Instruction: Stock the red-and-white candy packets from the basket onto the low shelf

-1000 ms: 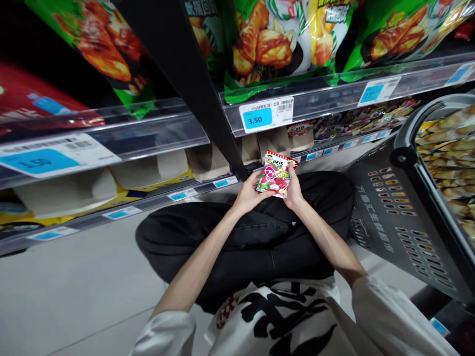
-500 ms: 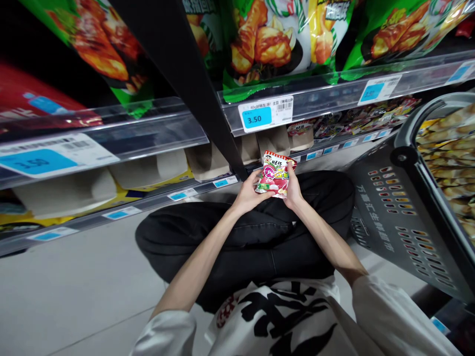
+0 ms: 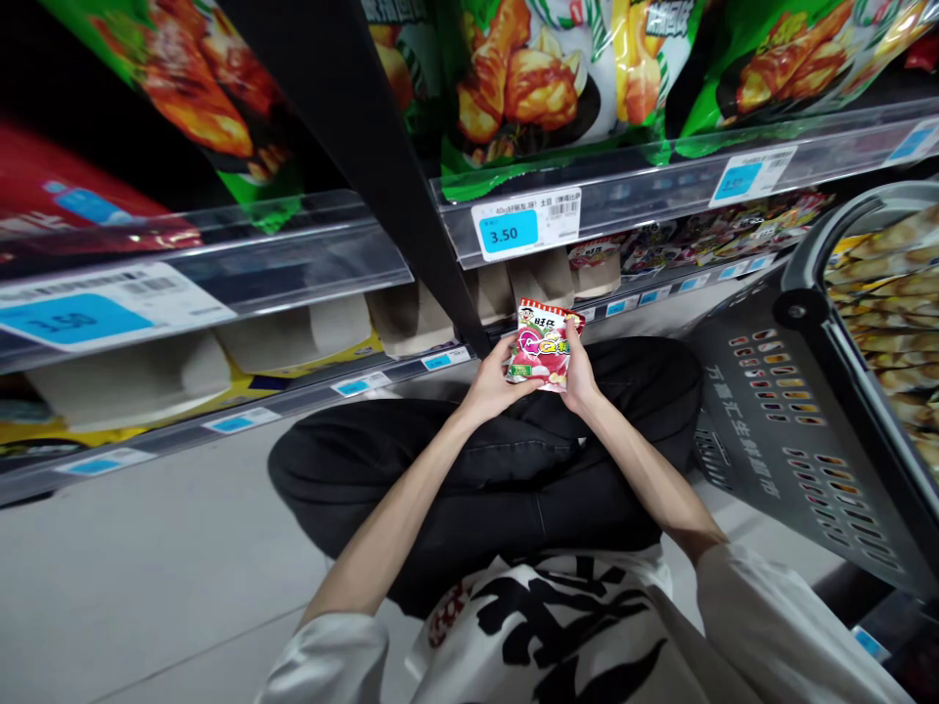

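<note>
Between my two hands is a small red and white candy packet (image 3: 541,347), its printed face up and a cartoon face at its top left corner. My left hand (image 3: 493,383) grips its left side and lower edge, thumb along the bottom. Around the right edge closes my right hand (image 3: 579,374), with fingertips near the upper right corner. A bit of red wrapper shows behind that corner; I cannot tell whether it is a second packet. Both hands are above my crossed legs in black trousers (image 3: 476,469).
Shelves rise in front, with green chip bags (image 3: 528,88) above a price tag (image 3: 526,225). Cardboard boxes (image 3: 411,321) line the low shelf, with small packets (image 3: 704,235) further right. At my right stands a grey basket (image 3: 763,420), beside yellowish packaged snacks (image 3: 895,323).
The packet has tilted very slightly in my hands. Otherwise nothing has visibly moved.
</note>
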The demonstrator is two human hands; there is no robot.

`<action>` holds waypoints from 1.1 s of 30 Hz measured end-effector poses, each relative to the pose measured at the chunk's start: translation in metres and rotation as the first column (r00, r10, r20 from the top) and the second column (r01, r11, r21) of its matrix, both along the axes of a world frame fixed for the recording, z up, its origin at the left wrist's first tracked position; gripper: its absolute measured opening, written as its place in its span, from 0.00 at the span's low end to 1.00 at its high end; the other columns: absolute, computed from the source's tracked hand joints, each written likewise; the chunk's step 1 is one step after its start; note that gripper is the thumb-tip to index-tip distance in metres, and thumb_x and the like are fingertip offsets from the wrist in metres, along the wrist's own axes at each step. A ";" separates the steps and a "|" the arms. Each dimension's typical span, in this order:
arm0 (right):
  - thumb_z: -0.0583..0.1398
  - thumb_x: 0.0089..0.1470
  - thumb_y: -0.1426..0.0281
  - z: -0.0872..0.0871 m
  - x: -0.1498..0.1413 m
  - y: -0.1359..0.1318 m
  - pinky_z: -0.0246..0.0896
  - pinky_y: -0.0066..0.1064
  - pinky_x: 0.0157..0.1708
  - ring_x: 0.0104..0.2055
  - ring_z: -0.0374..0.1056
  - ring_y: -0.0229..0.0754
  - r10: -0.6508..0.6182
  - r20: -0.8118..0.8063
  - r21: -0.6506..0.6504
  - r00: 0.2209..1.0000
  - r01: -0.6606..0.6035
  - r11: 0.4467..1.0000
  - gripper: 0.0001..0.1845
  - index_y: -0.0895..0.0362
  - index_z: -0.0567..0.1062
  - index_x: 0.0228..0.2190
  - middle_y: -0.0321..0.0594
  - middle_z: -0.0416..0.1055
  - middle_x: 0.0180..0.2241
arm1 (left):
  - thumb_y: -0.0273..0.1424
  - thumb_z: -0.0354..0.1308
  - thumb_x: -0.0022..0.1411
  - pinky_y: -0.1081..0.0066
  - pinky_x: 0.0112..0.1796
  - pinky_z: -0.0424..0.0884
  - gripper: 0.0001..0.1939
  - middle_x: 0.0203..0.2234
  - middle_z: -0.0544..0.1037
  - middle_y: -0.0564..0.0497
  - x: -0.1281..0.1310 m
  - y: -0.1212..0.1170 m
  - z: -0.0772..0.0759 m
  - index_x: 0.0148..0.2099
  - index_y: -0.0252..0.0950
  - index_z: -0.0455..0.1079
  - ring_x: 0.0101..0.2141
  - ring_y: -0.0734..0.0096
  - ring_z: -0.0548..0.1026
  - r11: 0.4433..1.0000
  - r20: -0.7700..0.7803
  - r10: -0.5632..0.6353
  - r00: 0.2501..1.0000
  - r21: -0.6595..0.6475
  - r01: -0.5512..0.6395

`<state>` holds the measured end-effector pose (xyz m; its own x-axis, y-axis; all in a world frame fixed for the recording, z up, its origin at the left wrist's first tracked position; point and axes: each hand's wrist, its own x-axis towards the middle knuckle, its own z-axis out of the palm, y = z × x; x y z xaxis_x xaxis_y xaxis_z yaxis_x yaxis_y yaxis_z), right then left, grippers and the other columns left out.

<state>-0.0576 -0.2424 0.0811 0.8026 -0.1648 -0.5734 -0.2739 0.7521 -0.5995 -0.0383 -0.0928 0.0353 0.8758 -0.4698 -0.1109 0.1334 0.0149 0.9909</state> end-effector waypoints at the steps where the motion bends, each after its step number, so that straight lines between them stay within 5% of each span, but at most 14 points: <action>1: 0.59 0.63 0.48 0.000 0.000 0.000 0.75 0.42 0.51 0.45 0.80 0.49 0.001 0.001 -0.002 1.000 -0.001 1.000 0.26 0.58 0.78 0.44 0.44 0.83 0.39 | 0.32 0.77 0.47 0.55 0.53 0.78 0.44 0.56 0.77 0.41 0.000 0.000 0.000 0.65 0.38 0.63 0.52 0.53 0.79 1.000 0.003 0.004 1.000 -0.011 -0.004; 15: 0.66 0.56 0.52 -0.003 0.000 0.000 0.76 0.43 0.49 0.45 0.80 0.50 0.007 0.007 -0.112 1.000 -0.006 0.994 0.21 0.58 0.78 0.39 0.44 0.83 0.37 | 0.34 0.75 0.50 0.56 0.54 0.78 0.40 0.57 0.76 0.40 -0.005 -0.004 0.003 0.63 0.36 0.67 0.53 0.53 0.79 0.997 0.128 0.076 0.989 -0.025 -0.073; 20: 0.69 0.52 0.56 -0.011 -0.001 -0.004 0.77 0.41 0.44 0.38 0.79 0.45 0.069 0.027 -0.234 0.997 -0.060 0.970 0.19 0.54 0.76 0.41 0.38 0.82 0.38 | 0.35 0.74 0.53 0.63 0.46 0.80 0.32 0.45 0.81 0.45 -0.001 -0.001 0.013 0.58 0.35 0.70 0.44 0.62 0.81 0.980 0.260 0.194 0.946 -0.019 -0.196; 24: 0.69 0.51 0.55 -0.011 -0.004 -0.005 0.76 0.42 0.45 0.40 0.78 0.42 0.175 0.043 -0.252 0.984 -0.159 0.955 0.27 0.49 0.71 0.49 0.35 0.80 0.42 | 0.30 0.69 0.57 0.73 0.36 0.78 0.21 0.43 0.79 0.47 -0.001 -0.001 0.016 0.52 0.36 0.74 0.35 0.72 0.80 0.954 0.395 0.284 0.874 -0.020 -0.300; 28: 0.68 0.51 0.49 -0.002 -0.008 -0.002 0.73 0.45 0.53 0.55 0.73 0.46 0.258 0.187 -0.198 0.948 -0.221 0.955 0.34 0.45 0.69 0.55 0.36 0.78 0.51 | 0.20 0.63 0.58 0.76 0.31 0.74 0.19 0.44 0.80 0.49 -0.007 0.001 0.018 0.51 0.38 0.78 0.24 0.83 0.73 0.954 0.616 0.219 0.757 0.028 -0.299; 33: 0.62 0.53 0.40 0.007 -0.009 0.001 0.67 0.47 0.61 0.63 0.68 0.53 0.328 0.262 -0.166 0.908 -0.292 0.942 0.36 0.51 0.75 0.53 0.42 0.78 0.52 | 0.18 0.55 0.66 0.70 0.44 0.78 0.22 0.51 0.82 0.48 -0.014 0.004 0.019 0.56 0.43 0.77 0.43 0.70 0.83 0.985 0.840 0.015 0.542 0.081 -0.154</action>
<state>-0.0670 -0.2416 0.0884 0.9492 0.0656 -0.3078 -0.2882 0.5742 -0.7663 -0.0526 -0.0888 0.0547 0.6388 -0.4299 0.6381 -0.7484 -0.1549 0.6449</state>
